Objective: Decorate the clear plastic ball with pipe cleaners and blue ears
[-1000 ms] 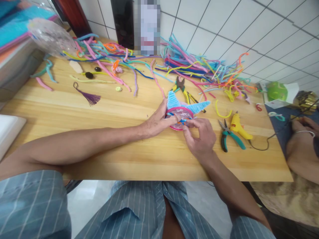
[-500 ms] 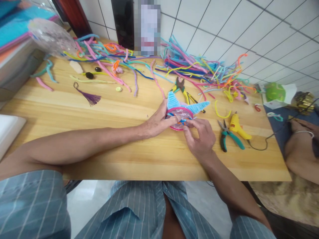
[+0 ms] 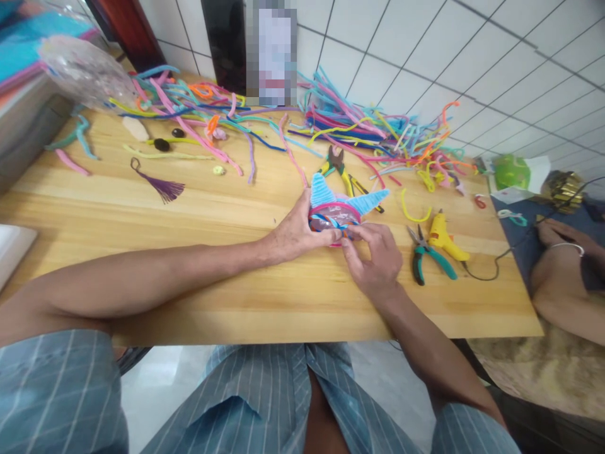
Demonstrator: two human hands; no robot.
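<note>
A round pipe-cleaner craft piece (image 3: 331, 214) has a pink rim, a shiny clear-looking middle and two pointed light-blue ears. Blue and orange strands cross its face. My left hand (image 3: 297, 228) is closed round its left side, thumb pressed on the front near the lower edge. At the lower right, my right hand (image 3: 375, 255) pinches the strands against the piece with thumb and forefinger. Yellow-handled cutters (image 3: 337, 165) lie just behind it. Right of my right hand rest teal-handled pliers (image 3: 428, 255) and a yellow glue gun (image 3: 444, 238).
Loose pipe cleaners (image 3: 350, 120) are heaped along the wall. A purple tassel (image 3: 161, 184) and black oval pieces (image 3: 161, 145) lie to the left, near a clear plastic bag (image 3: 87, 72). The glue gun's cord (image 3: 491, 276) runs right, towards another person's arm (image 3: 558, 271).
My left thumb has slid down from the middle of the craft piece to its lower edge, uncovering more of the crossed strands. The whole view has shifted slightly.
</note>
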